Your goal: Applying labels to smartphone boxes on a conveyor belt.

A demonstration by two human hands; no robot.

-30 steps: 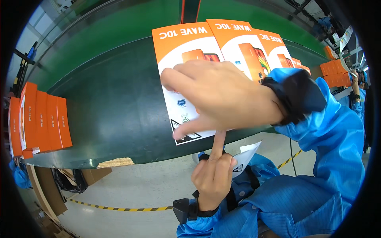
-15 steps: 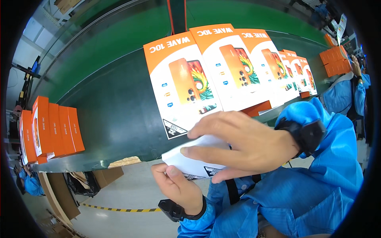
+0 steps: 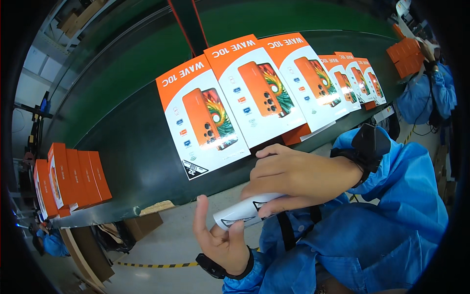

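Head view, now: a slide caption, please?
Left hand and right hand hold a curled white sheet at a dark green table bearing orange-and-white boxes.

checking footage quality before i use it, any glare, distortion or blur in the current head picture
Head view: black corners, and the far edge of the dark green table bows from the fisheye; head view: shiny glare on the lower part of the leftmost flat phone box; head view: hands and curled white sheet fairly sharp, co-worker near the right rim softer.

Six flat boxes (image 3: 257, 90) — one rolled sheet (image 3: 246, 211)
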